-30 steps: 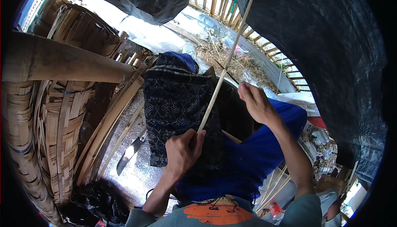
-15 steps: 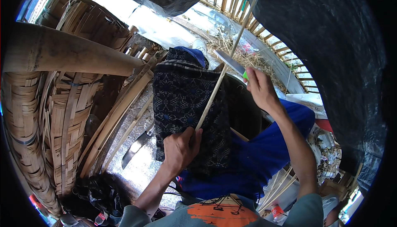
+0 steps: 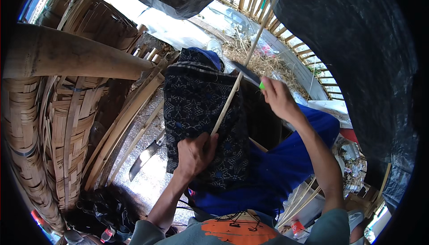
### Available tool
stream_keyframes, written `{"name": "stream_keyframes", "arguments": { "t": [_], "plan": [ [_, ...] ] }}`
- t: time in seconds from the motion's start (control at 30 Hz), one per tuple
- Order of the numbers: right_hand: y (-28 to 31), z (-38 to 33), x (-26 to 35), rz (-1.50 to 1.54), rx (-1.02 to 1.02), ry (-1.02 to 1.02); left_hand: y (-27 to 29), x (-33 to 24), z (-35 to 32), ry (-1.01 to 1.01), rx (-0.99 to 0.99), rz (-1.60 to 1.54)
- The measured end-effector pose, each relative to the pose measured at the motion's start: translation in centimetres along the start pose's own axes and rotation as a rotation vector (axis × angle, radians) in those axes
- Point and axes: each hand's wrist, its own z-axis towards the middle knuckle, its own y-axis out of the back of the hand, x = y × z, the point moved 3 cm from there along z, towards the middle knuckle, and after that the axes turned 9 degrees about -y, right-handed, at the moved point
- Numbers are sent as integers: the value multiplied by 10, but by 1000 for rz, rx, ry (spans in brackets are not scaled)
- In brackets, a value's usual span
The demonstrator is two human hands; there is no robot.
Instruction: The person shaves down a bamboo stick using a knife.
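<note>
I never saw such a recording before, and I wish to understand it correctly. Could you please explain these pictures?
There is no robot here: a person works with two bare hands. The view comes from a wide fisheye camera worn on the person's head, looking down, so straight edges bend near the rim. The left hand holds a long thin strip, over a dark patterned cloth. The right hand holds a green-handled knife; its blade crosses the strip in this view, though I cannot tell whether they touch. On the shiny floor to the left lies a second knife; farther left are woven panels.
</note>
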Motion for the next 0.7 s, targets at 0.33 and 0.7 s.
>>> {"name": "stream_keyframes", "arguments": {
  "t": [0.33,0.7],
  "plan": [
    [16,-3,8,8,-85,-58,1,3,0,14,-1,-12],
    [16,-6,15,-120,-52,48,1,5,0,-27,-38,-72]
  ]
}}
